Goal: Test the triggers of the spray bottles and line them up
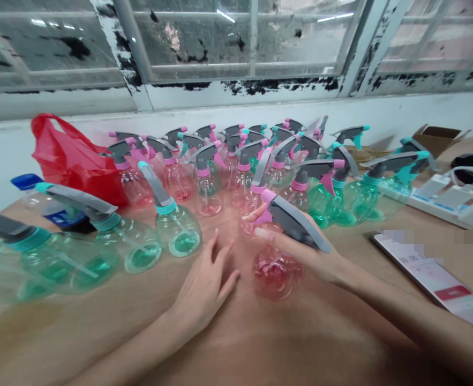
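Observation:
My right hand point(300, 249) is wrapped round the neck of a pink spray bottle point(277, 271) with a grey and pink trigger head, which stands on the wooden table point(260, 343). My left hand point(204, 287) lies flat on the table just left of that bottle, fingers stretched out and holding nothing. Behind them stand several pink spray bottles point(208, 185). Green spray bottles point(175, 220) sit to the left, and more green ones point(365, 193) to the right.
A red plastic bag point(71, 155) and a blue-capped bottle point(39, 195) are at the back left. A phone point(433, 273) lies at the right, with a white power strip point(441, 201) and plugs behind it. A wall with windows closes the far edge.

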### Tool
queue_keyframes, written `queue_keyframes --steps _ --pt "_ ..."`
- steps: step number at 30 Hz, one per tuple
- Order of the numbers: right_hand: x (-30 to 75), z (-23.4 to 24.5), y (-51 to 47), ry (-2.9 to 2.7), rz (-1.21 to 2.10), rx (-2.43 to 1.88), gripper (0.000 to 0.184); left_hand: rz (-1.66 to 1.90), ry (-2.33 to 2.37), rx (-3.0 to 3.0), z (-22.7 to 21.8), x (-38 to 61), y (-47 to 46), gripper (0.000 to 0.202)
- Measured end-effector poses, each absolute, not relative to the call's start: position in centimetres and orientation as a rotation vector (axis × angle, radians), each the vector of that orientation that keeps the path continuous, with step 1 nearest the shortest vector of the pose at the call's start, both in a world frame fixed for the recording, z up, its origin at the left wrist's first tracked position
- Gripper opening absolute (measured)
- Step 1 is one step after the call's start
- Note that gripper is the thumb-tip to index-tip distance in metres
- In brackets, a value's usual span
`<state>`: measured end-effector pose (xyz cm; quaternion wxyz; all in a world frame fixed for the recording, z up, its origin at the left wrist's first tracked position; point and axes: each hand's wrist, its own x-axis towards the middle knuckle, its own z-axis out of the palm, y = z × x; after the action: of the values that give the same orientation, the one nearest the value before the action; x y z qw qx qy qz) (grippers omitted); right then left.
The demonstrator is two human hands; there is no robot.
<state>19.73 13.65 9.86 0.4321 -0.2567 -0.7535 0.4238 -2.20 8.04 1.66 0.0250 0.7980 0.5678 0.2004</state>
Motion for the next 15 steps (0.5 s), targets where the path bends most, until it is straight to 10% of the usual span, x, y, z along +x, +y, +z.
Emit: queue_keyframes --steps 10,15 --pt "19.63 9.87 13.53 -1.914 0.914 -0.625 0.007 0.417 1.728 2.710 1.49 -2.33 8.38 0.041" --pt "19.56 9.76 13.21 -1.841 0.877 -0.672 0.028 0.455 1.728 2.732 0.98 -2.57 8.51 0.042"
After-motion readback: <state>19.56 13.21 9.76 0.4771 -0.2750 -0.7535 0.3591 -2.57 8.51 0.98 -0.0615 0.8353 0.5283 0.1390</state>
